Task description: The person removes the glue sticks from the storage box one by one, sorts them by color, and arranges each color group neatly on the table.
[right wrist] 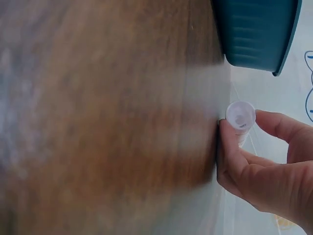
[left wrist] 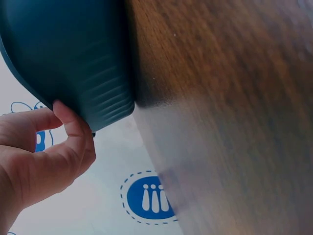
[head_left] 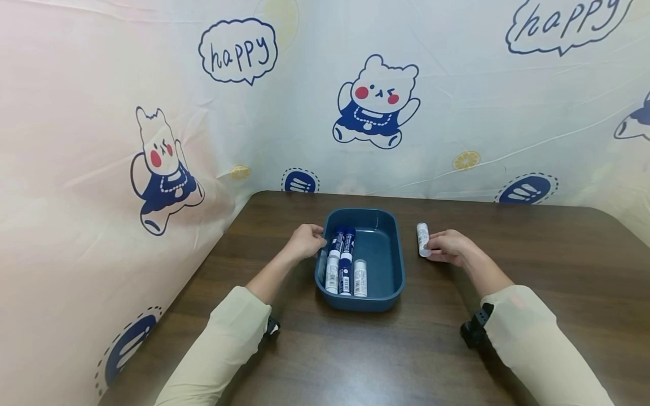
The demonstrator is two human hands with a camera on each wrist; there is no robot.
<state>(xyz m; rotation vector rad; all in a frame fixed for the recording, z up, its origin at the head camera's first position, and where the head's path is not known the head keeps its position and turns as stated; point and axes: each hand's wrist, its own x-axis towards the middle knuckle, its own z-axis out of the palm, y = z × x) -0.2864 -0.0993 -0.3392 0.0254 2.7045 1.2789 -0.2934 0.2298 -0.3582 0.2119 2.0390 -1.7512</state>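
The white tube (head_left: 422,237) we pinch with our right hand (head_left: 449,247), while our left hand (head_left: 306,241), fingers curled, grips the bin (head_left: 358,304).

Count: one rounded-rectangular blue plastic bin (head_left: 378,259). Plastic cylindrical tubes are totalling six: three mainly dark blue tubes (head_left: 345,277) and three white tubes with printed labels (head_left: 360,278). By place, five are lying in the bin; one white one is being held outside it. Hands are numbering two: left hand (head_left: 307,241), right hand (head_left: 451,246). Pale cream sleeves (head_left: 223,332): two. Black wrist devices (head_left: 476,328): two. One brown wood-grain surface (head_left: 345,355) is carrying the bin. Head view is showing two "happy" speech-bubble prints (head_left: 237,52), three cartoon-animal prints (head_left: 376,107) (one partly cut off), three blue oval prints (head_left: 525,189).
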